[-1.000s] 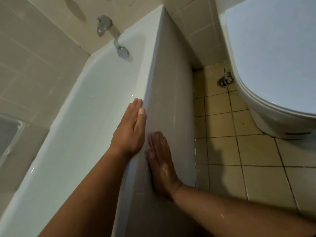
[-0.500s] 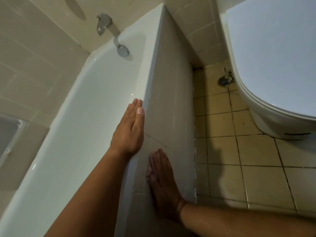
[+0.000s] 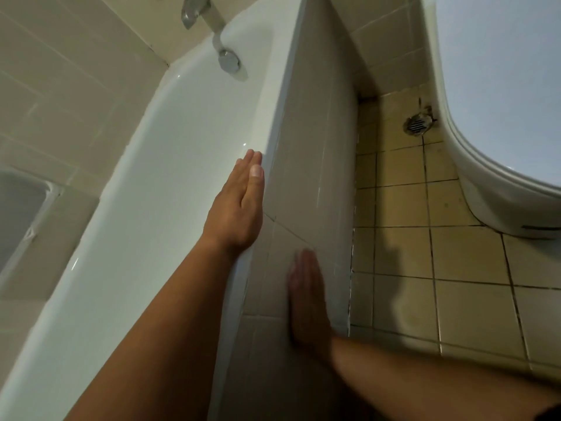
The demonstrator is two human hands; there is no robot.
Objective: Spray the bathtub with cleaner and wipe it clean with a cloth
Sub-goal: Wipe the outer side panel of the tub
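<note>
The tub point(image 3: 170, 165) runs from 7 to 12 o'clock. The left hand point(image 3: 239, 205) stays flat on its rim, fingers straight, holding nothing. At its 5 o'clock the right hand point(image 3: 306, 299), blurred, flat and empty, has slid toward 6 o'clock along the tiled panel point(image 3: 312, 147)

my right hand point(image 3: 306, 299) is smeared by blur | toilet point(image 3: 498, 101) cut off top and right | tap point(image 3: 197, 10) clipped at the top | tub point(image 3: 170, 165) floor out of sight
</note>
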